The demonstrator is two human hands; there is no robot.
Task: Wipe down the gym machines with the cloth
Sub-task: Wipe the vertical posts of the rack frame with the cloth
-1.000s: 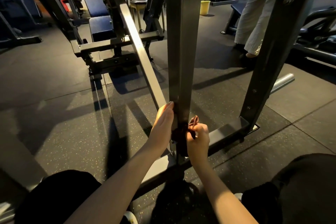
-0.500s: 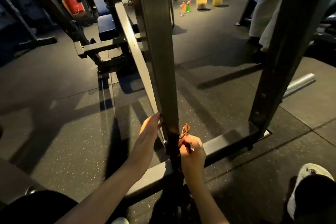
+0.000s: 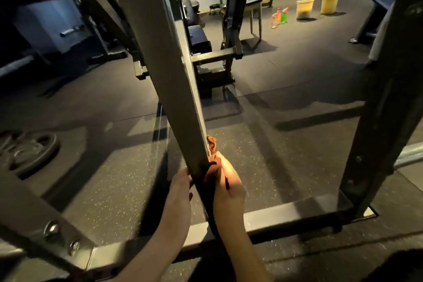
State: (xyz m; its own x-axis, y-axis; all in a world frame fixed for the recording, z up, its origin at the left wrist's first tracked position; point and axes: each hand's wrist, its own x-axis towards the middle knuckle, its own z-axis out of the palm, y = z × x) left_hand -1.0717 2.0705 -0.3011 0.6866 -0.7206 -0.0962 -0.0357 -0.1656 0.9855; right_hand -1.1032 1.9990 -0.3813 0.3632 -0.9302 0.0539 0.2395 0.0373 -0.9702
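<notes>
A dark metal upright post (image 3: 169, 80) of the gym machine rises through the middle of the head view. A small brown-orange cloth (image 3: 211, 146) is wrapped against its lower right side. My right hand (image 3: 226, 183) grips the cloth against the post. My left hand (image 3: 179, 192) holds the post's left side at the same height, its fingers partly hidden behind the metal. The post meets a grey base bar (image 3: 286, 213) on the floor.
A second dark upright (image 3: 384, 107) stands at the right. Weight plates (image 3: 29, 151) lie on the rubber floor at the left. Spray bottles (image 3: 279, 17) and two yellow buckets (image 3: 329, 2) stand at the back. A bench frame (image 3: 212, 57) sits behind the post.
The camera has swung to the right and closer to the post. Both hands stay at the bottom of the post with the cloth, shifted slightly along it.
</notes>
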